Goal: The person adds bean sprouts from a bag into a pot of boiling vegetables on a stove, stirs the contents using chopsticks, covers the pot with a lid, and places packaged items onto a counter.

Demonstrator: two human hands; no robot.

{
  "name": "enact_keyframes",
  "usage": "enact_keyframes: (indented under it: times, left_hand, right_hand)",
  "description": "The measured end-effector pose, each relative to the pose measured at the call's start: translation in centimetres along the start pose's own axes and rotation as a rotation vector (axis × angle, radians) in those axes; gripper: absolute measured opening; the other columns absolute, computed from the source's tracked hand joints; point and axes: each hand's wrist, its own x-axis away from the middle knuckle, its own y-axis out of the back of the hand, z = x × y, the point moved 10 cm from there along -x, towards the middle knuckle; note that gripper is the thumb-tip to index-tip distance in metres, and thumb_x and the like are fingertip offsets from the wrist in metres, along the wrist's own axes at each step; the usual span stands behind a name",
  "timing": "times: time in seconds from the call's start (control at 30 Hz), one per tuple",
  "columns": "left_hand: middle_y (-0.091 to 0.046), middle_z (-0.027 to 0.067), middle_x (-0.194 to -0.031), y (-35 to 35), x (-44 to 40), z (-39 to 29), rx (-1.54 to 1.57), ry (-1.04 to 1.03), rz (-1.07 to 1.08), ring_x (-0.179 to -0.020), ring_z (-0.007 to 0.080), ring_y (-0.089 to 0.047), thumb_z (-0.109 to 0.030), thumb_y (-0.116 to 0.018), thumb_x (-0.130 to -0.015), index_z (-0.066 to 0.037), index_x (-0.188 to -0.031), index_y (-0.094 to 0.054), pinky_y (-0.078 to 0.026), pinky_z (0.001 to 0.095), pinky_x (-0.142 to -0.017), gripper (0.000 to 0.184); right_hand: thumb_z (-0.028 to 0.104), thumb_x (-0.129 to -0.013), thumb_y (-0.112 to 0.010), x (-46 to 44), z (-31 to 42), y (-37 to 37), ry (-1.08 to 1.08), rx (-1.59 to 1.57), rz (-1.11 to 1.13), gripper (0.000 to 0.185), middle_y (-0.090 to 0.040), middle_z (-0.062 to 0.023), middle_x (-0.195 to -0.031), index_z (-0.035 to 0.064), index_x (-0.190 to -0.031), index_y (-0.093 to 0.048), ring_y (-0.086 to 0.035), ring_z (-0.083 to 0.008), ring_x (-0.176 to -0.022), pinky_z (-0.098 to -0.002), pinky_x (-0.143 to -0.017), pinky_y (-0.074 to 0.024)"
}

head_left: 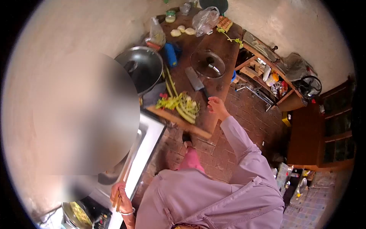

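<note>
Long wooden chopsticks (pixel 124 174) are in my left hand (pixel 121 197), whose fingers wrap round them at the lower left, beside the white counter edge (pixel 146 141). My right hand (pixel 217 107) is over the edge of the wooden table (pixel 221 49), with its fingers curled near the dark handle of a cleaver (pixel 195 79); whether they touch the handle is unclear. The cleaver lies flat on the table. Left of it are green stalks and leaves (pixel 181 105). A glass lid (pixel 208 64) rests behind the cleaver.
A large metal pan (pixel 140 68) stands at the table's left side. Eggs (pixel 224 24), plastic bags (pixel 206 21) and a jar (pixel 170 16) sit at the back. A pan with food (pixel 77 214) is at the lower left. A cluttered shelf (pixel 267 72) stands right of the table.
</note>
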Motion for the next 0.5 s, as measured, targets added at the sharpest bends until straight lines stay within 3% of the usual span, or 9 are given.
enact_keyframes:
  times: [0.07, 0.13, 0.2, 0.27, 0.3, 0.33, 0.4, 0.43, 0.5]
  left_hand:
    - [-0.054, 0.0097, -0.071, -4.4, -1.3, -1.4, -0.044, -0.003, 0.023, -0.067, 0.0173, -0.050, -0.009, -0.043, -0.084, 0.003, -0.076, -0.053, -0.041, 0.0288, -0.061, 0.018]
    - [-0.056, 0.0122, -0.072, -8.5, -1.7, 0.5, -0.025, 0.014, 0.025, -0.065, 0.0199, -0.054, -0.006, -0.045, -0.081, 0.005, -0.080, -0.055, -0.045, 0.0298, -0.059, 0.015]
    - [-0.053, 0.0091, -0.064, -12.4, -2.0, 2.2, 0.058, 0.147, 0.060, -0.058, 0.0161, -0.049, -0.011, -0.047, -0.083, 0.004, -0.072, -0.052, -0.040, 0.0276, -0.054, 0.019]
    - [-0.059, 0.0156, -0.093, -15.2, 0.5, 6.7, -0.148, 0.428, 0.305, -0.080, 0.0222, -0.054, -0.018, -0.054, -0.084, -0.005, -0.098, -0.059, -0.046, 0.0274, -0.073, 0.020]
    - [-0.060, 0.0101, -0.087, -16.1, -0.4, 3.6, -0.166, 0.029, 0.225, -0.073, 0.0177, -0.055, -0.016, -0.055, -0.083, -0.003, -0.089, -0.060, -0.046, 0.0272, -0.067, 0.015]
    - [-0.060, 0.0101, -0.087, -17.2, 0.5, 5.1, -0.184, 0.052, 0.226, -0.073, 0.0177, -0.055, -0.016, -0.055, -0.083, -0.003, -0.089, -0.060, -0.046, 0.0272, -0.067, 0.015]
    - [-0.061, 0.0113, -0.083, -17.5, 3.1, 10.3, 0.209, 0.470, 0.073, -0.070, 0.0195, -0.056, -0.017, -0.055, -0.083, 0.001, -0.090, -0.059, -0.047, 0.0304, -0.064, 0.019]
    - [-0.062, 0.0124, -0.085, -18.6, 1.8, 4.5, -0.557, -0.006, 0.268, -0.072, 0.0217, -0.057, -0.020, -0.055, -0.082, 0.001, -0.094, -0.058, -0.047, 0.0315, -0.067, 0.024]
    - [-0.062, 0.0118, -0.088, -18.9, 2.2, 4.3, -0.529, 0.140, 0.277, -0.074, 0.0223, -0.058, -0.022, -0.056, -0.082, -0.001, -0.095, -0.058, -0.047, 0.0316, -0.068, 0.025]
  right_hand:
    - [0.015, -0.082, -0.053, -6.7, 2.3, 2.9, 0.103, 0.057, -0.037, 0.021, -0.050, 0.0005, -0.078, 0.0065, -0.101, -0.051, -0.049, -0.0084, -0.065, -0.0264, -0.048, -0.0402]
    - [0.015, -0.081, -0.054, -14.4, 2.1, 4.6, 0.105, 0.073, -0.017, 0.027, -0.055, -0.0048, -0.086, 0.0057, -0.107, -0.049, -0.055, -0.0148, -0.075, -0.0299, -0.058, -0.0456]
    - [0.017, -0.081, -0.054, -20.2, 5.6, 6.2, 0.471, 0.608, -0.201, 0.038, -0.055, -0.0133, -0.097, 0.0073, -0.116, -0.045, -0.054, -0.0246, -0.092, -0.0362, -0.072, -0.0465]
    - [0.019, -0.081, -0.055, -24.5, 7.7, 6.9, 0.481, 0.784, -0.240, 0.043, -0.051, -0.0168, -0.104, 0.0085, -0.120, -0.041, -0.050, -0.0292, -0.099, -0.0396, -0.078, -0.0445]
    - [0.020, -0.080, -0.055, -25.8, 9.0, 6.8, 0.505, 0.970, -0.282, 0.049, -0.047, -0.0204, -0.111, 0.0098, -0.125, -0.038, -0.046, -0.0338, -0.105, -0.0430, -0.083, -0.0426]
    - [0.020, -0.080, -0.055, -27.3, 9.5, 6.8, 0.494, 0.970, -0.255, 0.049, -0.047, -0.0204, -0.111, 0.0098, -0.125, -0.038, -0.046, -0.0338, -0.105, -0.0430, -0.083, -0.0426]
    - [0.022, -0.081, -0.054, -29.3, 10.7, 6.7, 0.422, 1.064, -0.227, 0.054, -0.038, -0.0210, -0.122, 0.0119, -0.129, -0.032, -0.040, -0.0368, -0.111, -0.0446, -0.086, -0.0419]
    - [0.022, -0.082, -0.055, -29.6, 11.4, 6.2, 0.411, 1.080, -0.157, 0.055, -0.032, -0.0210, -0.126, 0.0118, -0.129, -0.030, -0.039, -0.0385, -0.111, -0.0445, -0.087, -0.0417]
    - [0.023, -0.082, -0.055, -30.2, 12.3, 5.4, 0.383, 1.153, -0.111, 0.055, -0.032, -0.0211, -0.126, 0.0117, -0.129, -0.031, -0.039, -0.0378, -0.112, -0.0443, -0.087, -0.0423]
